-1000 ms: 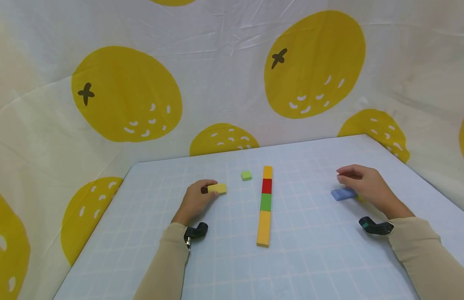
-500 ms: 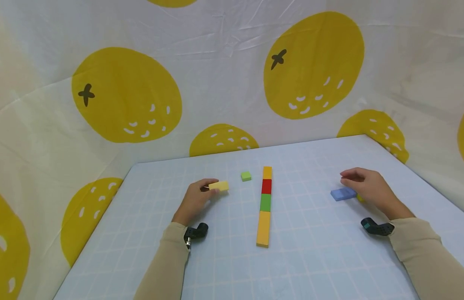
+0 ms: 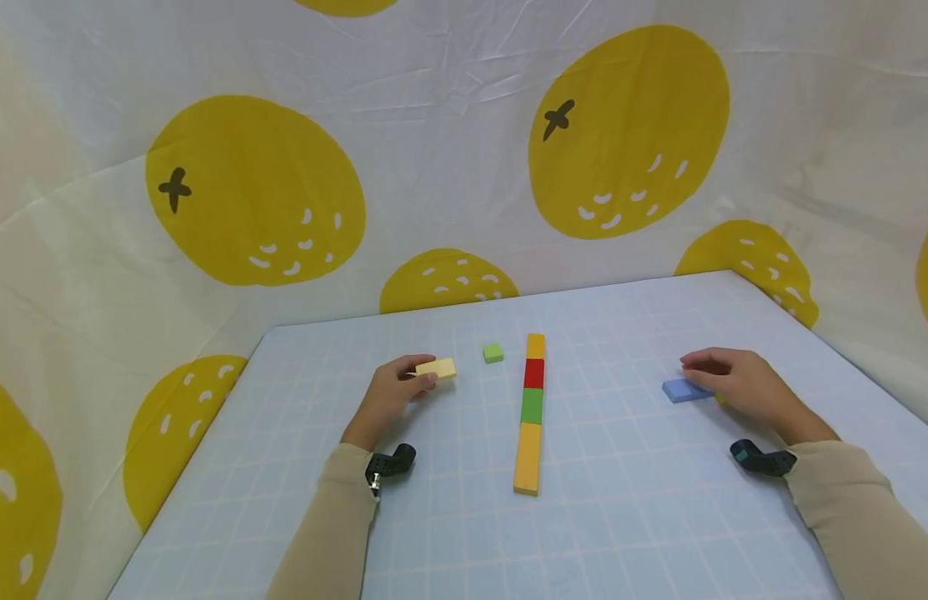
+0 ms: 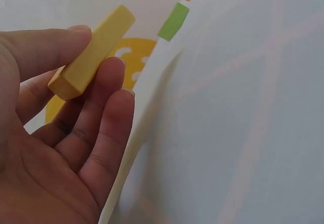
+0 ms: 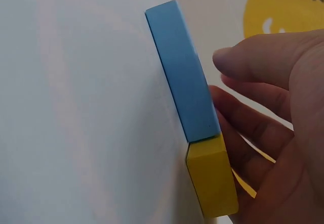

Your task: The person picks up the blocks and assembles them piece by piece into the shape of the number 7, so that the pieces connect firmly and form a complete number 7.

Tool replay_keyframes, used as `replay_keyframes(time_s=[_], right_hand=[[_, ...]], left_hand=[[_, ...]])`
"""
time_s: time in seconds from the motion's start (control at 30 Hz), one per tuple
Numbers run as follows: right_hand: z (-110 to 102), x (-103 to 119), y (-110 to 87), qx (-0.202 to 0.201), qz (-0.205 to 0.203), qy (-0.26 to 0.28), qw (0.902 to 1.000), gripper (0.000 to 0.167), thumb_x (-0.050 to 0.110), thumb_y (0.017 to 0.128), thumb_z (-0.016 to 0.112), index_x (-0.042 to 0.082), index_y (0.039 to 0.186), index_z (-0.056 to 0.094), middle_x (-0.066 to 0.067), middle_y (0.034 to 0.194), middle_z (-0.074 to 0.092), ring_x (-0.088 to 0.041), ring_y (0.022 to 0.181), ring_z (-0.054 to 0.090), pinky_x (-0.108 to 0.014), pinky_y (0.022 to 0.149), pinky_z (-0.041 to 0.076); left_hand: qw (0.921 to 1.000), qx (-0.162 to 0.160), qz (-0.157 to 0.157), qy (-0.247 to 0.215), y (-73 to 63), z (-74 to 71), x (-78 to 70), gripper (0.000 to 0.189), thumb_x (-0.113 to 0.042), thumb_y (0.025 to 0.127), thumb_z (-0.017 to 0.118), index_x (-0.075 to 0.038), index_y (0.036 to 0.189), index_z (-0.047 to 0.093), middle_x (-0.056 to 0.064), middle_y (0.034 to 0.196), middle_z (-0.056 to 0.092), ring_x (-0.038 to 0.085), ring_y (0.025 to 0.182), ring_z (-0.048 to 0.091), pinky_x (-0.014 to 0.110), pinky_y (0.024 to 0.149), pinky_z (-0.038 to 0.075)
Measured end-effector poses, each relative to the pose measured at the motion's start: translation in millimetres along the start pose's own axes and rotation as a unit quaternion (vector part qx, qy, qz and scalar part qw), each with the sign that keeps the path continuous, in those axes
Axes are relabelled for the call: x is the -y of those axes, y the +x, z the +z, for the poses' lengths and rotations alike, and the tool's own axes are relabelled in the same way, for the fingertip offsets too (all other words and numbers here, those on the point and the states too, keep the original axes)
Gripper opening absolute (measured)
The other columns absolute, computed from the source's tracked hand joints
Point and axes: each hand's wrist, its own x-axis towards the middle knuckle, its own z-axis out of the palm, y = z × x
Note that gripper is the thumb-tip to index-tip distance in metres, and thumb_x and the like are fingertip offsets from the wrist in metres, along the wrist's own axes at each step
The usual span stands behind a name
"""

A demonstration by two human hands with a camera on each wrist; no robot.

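Observation:
My left hand [image 3: 387,397] pinches a pale yellow rectangular block [image 4: 96,52] between thumb and fingers, holding it above the table. Over on the right, my right hand [image 3: 749,390] hovers with loosely curved fingers and nothing gripped. Just below it lies a blue rectangular block [image 3: 681,390], end to end with a shorter yellow block [image 5: 212,178]. In the right wrist view the fingers pass behind these two blocks; whether they touch them I cannot tell. The head view shows the yellow one mostly hidden under the hand.
A row of touching blocks runs down mid-table: a short orange block [image 3: 535,346], a red block [image 3: 534,374], a green block [image 3: 532,406] and a longer orange block [image 3: 527,458]. A small light green block [image 3: 493,353] lies left of it. Fruit-print fabric [image 3: 448,167] walls the table's back and sides.
The pale yellow block has risen slightly and turned in my left fingers. My right hand has shifted a little to the right and lowered toward the blue block.

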Motion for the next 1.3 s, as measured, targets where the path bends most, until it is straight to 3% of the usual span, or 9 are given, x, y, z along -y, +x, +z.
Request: replay_keyframes(time_s=[0.13,0.4,0.93,1.3], right_hand=[[-0.1,-2.7,-1.3,0.012,-0.002,-0.008,0.9999,0.06,0.053,0.097,0.059,0.005,0.134,0.061,-0.023,0.133,0.058,-0.034,0.108,0.053,-0.036,0.079,0.053],[-2.6,-4.8,-4.5,0.025,0.004,-0.014,0.9996,0.06,0.052,0.098,0.058,0.004,0.135,0.06,-0.025,0.137,0.055,-0.036,0.111,0.053,-0.045,0.084,0.055],[-8.4,-10.0,-10.3,0.02,-0.013,-0.041,0.9989,0.061,0.053,0.098,0.059,0.004,0.134,0.061,-0.025,0.134,0.057,-0.034,0.105,0.054,-0.039,0.079,0.053],[-12.8,-19.6,-18.7,0.01,-0.026,-0.056,0.9981,0.058,0.049,0.097,0.062,0.003,0.132,0.062,-0.028,0.134,0.055,-0.037,0.106,0.05,-0.047,0.083,0.047]], left_hand=[[1.0,0.002,0.003,0.008,0.4,1.4,0.2,0.038,-0.025,0.092,0.074,-0.02,0.129,0.067,0.008,0.117,0.063,0.021,0.098,0.063,0.032,0.087,0.054],[0.9997,0.013,0.004,0.018,1.2,4.1,2.8,0.036,-0.028,0.092,0.073,-0.024,0.128,0.068,0.006,0.115,0.063,0.022,0.097,0.062,0.034,0.089,0.053],[0.9992,0.027,0.023,0.021,-2.2,15.2,-3.2,0.035,-0.026,0.092,0.074,-0.023,0.126,0.069,0.005,0.112,0.064,0.021,0.096,0.062,0.034,0.088,0.053],[0.999,0.035,0.003,-0.029,10.1,18.8,-10.4,0.033,-0.026,0.093,0.073,-0.023,0.126,0.069,0.004,0.121,0.062,0.023,0.102,0.061,0.031,0.09,0.054]])
